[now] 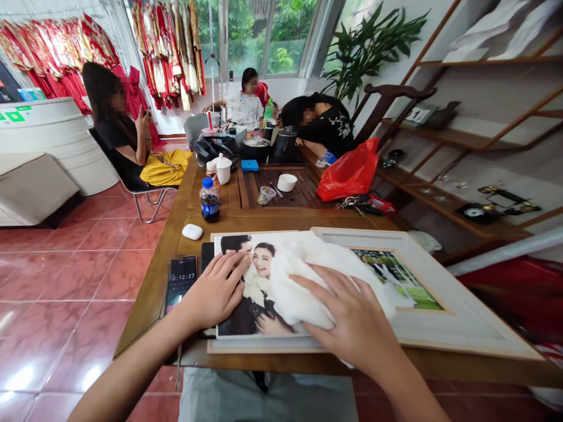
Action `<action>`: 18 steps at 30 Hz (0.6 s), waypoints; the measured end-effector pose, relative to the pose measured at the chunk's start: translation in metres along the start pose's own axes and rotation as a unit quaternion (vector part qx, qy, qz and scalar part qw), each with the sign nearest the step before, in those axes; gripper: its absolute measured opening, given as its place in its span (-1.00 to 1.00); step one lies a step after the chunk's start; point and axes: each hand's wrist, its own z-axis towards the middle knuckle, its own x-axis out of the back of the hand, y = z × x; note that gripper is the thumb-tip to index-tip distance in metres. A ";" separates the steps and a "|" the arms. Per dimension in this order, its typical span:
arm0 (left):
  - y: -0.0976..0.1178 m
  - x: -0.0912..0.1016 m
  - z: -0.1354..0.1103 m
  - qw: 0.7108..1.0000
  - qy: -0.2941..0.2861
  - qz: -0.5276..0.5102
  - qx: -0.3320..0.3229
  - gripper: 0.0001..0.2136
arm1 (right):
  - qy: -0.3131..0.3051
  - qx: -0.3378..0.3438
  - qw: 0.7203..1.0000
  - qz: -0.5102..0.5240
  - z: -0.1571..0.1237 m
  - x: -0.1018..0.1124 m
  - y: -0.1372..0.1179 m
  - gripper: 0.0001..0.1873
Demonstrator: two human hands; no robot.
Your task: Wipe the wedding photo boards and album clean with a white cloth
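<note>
One wooden table (pixel 149 310) fills the middle of the view, and three people sit around its left and far sides: one in a chair with a yellow garment (pixel 165 169) over the lap, one in a white top, one leaning forward in a black top. On the near end lies one pale picture frame (pixel 466 325) holding one outdoor photo (pixel 417 293); to its left is one black-and-white photo panel (pixel 261 296) showing a couple. One white cloth (pixel 303 275) is bunched across the panel's right part and reaches over the frame. Smaller still are one phone (pixel 181 278), lit with a timer, one blue-capped bottle (pixel 210 202), one white bowl (pixel 287 183) and one white case (pixel 192 232). The panel lies directly under the fingers of the left hand (pixel 222 287), which are spread flat on its upper left and grasp nothing. The cloth lies beneath the palm and fingers of the right hand (pixel 347 316), which grasp it loosely, thumb at its near edge.
</note>
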 end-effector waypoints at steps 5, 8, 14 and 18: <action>0.002 0.003 0.001 1.000 -0.009 -0.002 0.006 -0.53 | 0.030 -0.024 0.998 -0.040 0.000 -0.002 0.008 -0.49; 0.003 0.003 0.001 1.000 -0.011 -0.004 0.010 -0.52 | 0.027 -0.003 0.999 -0.036 0.004 -0.001 -0.004 -0.48; 0.004 0.004 0.002 1.000 -0.008 -0.011 0.010 -0.53 | -0.015 0.046 0.998 0.031 0.014 -0.001 -0.036 -0.32; 0.001 0.006 0.003 1.000 -0.003 -0.021 0.002 -0.53 | -0.037 0.072 0.995 0.058 0.016 -0.002 -0.037 -0.27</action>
